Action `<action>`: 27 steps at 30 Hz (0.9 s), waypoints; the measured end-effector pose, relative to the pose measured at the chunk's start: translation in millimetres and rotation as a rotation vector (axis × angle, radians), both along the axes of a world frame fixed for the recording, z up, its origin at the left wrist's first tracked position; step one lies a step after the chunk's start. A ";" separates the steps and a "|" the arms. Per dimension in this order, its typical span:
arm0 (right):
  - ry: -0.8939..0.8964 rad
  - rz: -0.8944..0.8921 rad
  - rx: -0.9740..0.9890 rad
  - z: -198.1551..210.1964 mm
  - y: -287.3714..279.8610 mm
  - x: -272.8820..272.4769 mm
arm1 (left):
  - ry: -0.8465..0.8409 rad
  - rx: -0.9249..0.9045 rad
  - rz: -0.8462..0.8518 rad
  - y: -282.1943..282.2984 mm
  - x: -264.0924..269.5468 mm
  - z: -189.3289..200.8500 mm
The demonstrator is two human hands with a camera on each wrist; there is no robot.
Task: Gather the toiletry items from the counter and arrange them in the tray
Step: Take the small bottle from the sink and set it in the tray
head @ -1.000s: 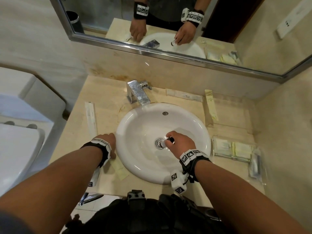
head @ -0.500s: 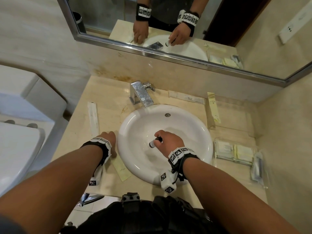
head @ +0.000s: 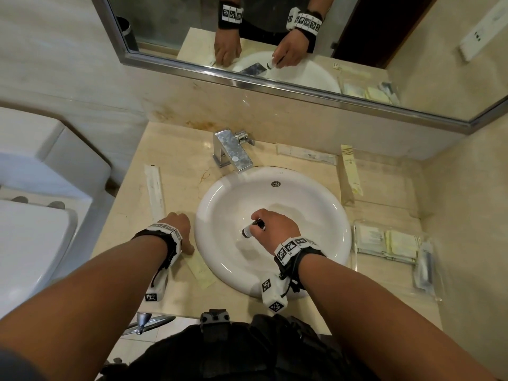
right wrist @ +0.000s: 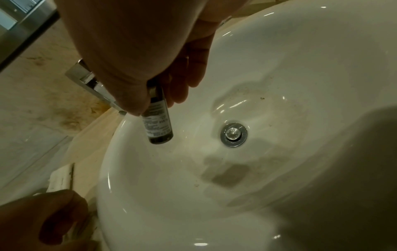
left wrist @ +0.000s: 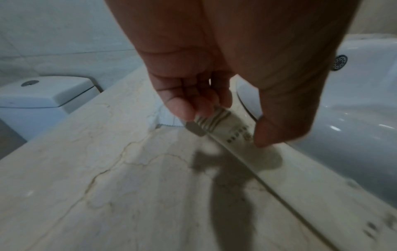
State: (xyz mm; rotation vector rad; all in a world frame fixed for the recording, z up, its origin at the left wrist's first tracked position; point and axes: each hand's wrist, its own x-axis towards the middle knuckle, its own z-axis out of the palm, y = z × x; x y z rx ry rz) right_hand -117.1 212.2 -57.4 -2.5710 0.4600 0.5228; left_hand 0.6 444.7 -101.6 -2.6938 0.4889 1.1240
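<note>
My right hand point(head: 258, 221) hangs over the white sink point(head: 316, 204) and grips a small dark bottle point(head: 251, 229) with a white label by its top. In the right wrist view the bottle point(right wrist: 158, 125) hangs clear of the bowl, left of the drain point(right wrist: 233, 134). My left hand point(head: 178, 229) rests on the counter left of the sink. Its fingers and thumb pinch the striped end of a long pale packet point(left wrist: 234, 134) lying along the sink's rim. A clear tray point(head: 355, 251) at the right holds several flat sachets.
A long white packet point(head: 155, 192) lies on the counter at the left. Another packet point(head: 305, 154) and a pale yellow box point(head: 350, 171) lie behind the sink. The chrome faucet point(head: 233, 154) stands at the back, a toilet point(head: 41, 188) beside the counter's left edge.
My right hand has lifted the bottle off the drain and carried it a little left and up. The left hand has stayed beside the sink.
</note>
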 end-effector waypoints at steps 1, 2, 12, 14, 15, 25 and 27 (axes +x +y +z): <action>-0.001 0.004 0.004 0.0 1.8 0.2 | -0.010 -0.022 -0.003 1.3 -0.9 -0.1; -0.002 0.008 0.008 -0.7 3.3 0.2 | -0.021 -0.040 -0.011 2.0 -2.0 -1.2; -0.017 0.034 0.082 -2.9 28.2 12.2 | -0.100 -0.062 -0.411 18.2 -15.6 9.1; -0.016 0.060 0.100 -2.3 36.5 16.2 | -0.107 -0.032 -0.502 23.9 -17.9 10.7; -0.016 0.073 0.101 -2.3 40.3 17.9 | -0.113 -0.028 -0.529 25.8 -19.3 11.7; -0.002 0.075 0.111 -2.4 48.8 19.7 | -0.088 -0.014 -0.715 16.2 -25.7 11.9; 0.003 0.058 0.118 -1.4 45.6 18.0 | -0.069 -0.032 -0.739 13.9 -24.7 15.1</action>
